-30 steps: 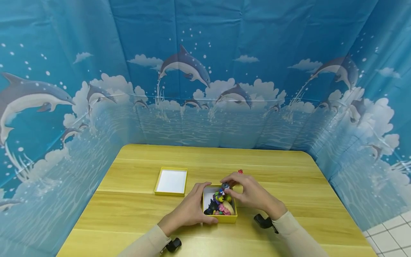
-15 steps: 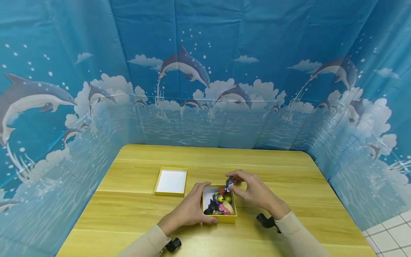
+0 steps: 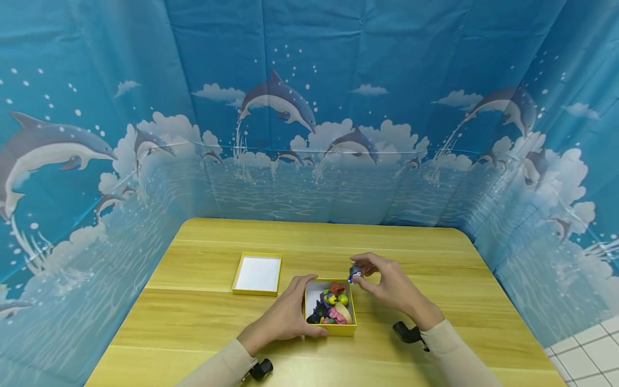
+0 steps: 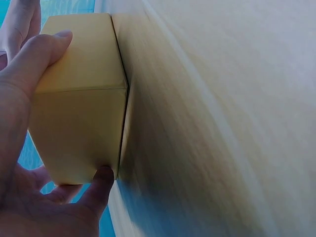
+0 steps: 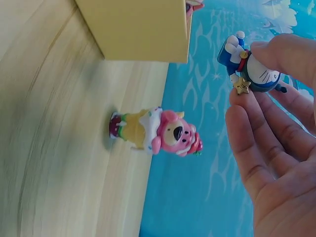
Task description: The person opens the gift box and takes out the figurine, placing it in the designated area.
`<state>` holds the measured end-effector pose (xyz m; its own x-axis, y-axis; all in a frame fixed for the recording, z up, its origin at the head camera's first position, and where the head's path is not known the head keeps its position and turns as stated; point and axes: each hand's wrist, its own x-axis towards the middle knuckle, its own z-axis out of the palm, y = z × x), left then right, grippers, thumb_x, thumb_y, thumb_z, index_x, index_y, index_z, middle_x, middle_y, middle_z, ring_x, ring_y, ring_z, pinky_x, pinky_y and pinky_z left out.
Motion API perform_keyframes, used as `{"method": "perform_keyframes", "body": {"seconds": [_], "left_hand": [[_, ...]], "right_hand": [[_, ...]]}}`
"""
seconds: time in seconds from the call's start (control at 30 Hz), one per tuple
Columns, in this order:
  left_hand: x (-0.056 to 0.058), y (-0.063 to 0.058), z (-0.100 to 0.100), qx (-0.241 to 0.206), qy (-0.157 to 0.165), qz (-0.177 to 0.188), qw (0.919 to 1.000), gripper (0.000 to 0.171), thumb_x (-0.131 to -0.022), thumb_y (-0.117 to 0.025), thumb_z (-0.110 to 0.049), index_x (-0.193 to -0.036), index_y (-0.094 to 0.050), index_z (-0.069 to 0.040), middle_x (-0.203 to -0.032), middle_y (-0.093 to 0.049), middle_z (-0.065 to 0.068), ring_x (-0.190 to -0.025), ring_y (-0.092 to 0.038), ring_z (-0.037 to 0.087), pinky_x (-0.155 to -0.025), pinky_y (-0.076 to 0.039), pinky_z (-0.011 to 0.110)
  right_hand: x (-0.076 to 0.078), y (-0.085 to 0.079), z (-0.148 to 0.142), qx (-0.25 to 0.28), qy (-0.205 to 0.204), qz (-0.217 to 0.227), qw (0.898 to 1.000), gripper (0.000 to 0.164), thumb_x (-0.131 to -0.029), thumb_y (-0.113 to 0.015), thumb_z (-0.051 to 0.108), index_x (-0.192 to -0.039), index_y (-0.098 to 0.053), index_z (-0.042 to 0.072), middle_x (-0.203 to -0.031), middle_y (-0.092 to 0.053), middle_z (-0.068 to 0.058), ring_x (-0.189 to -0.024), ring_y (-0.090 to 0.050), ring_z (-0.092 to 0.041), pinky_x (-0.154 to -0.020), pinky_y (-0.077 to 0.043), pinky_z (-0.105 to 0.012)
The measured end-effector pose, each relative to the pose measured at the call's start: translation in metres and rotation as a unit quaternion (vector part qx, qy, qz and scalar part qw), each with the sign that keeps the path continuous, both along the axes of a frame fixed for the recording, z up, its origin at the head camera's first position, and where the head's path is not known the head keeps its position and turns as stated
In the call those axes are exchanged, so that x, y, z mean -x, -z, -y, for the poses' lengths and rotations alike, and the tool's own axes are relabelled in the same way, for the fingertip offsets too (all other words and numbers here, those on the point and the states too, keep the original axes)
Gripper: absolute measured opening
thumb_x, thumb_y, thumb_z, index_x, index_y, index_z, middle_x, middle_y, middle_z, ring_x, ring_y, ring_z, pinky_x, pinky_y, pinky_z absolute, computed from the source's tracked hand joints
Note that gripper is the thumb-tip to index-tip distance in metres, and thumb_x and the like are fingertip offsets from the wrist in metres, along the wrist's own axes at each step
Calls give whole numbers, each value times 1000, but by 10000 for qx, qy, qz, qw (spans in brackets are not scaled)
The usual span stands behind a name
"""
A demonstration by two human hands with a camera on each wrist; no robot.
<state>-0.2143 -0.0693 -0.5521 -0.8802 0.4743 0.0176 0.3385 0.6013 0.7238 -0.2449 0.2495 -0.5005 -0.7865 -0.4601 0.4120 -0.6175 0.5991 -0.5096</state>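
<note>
My left hand (image 3: 282, 313) grips a yellow open-topped box (image 3: 341, 330) from its left side, thumb on the near wall and fingers around the far side. Several small toy figures (image 3: 331, 299) lie heaped inside, black, pink, yellow and reddish-brown among them. Just beyond the box's back right corner, my right hand (image 3: 395, 286) pinches a blue-and-white cat figurine (image 5: 257, 70) between thumb and fingers, above the table; it carries a gold star. A pink bear figurine (image 5: 170, 132) stands upright on the table in the right wrist view, hidden from the head view.
A shallow yellow lid (image 3: 258, 273) with a white inside lies at the box's back left. The wooden table (image 3: 203, 301) is enclosed by a blue dolphin-print curtain (image 3: 309, 177). Each wrist wears a black camera mount (image 3: 407, 331).
My right hand has lifted the cat figurine out of the box and moved it rightward past the rim. The reddish-brown figure beneath now shows. My left hand stays on the box.
</note>
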Motion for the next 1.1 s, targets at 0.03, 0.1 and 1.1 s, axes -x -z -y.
{"method": "perform_keyframes", "body": {"seconds": [0.03,0.1,1.1], "left_hand": [[0,0,0,-6,5,3,10000,135,-79,-104,-67,-183,-31,-22,-177,-47,11,-153,-62,34,-126,-56,60],[0,1,0,-15,11,11,10000,135,-79,-105,-66,-183,-31,-22,-177,-46,11,-154,-61,34,-127,-56,60],[-2,1,0,8,32,-8,10000,135,-79,-104,-65,-183,-30,-20,-176,-47,10,-155,-60,33,-128,-55,60]], "right_hand": [[0,0,-2,5,22,-10,10000,45,-103,-90,9,-146,-75,9,-121,-85,0,-99,-79,-10,-89,-71,-43],[1,1,-5,10,63,-15,10000,44,-103,-90,8,-145,-76,11,-122,-84,0,-99,-79,-9,-89,-71,-44],[9,20,-45,-178,915,274,9953,41,-102,-90,5,-141,-76,5,-124,-84,-5,-101,-81,-22,-85,-69,-37]]}}
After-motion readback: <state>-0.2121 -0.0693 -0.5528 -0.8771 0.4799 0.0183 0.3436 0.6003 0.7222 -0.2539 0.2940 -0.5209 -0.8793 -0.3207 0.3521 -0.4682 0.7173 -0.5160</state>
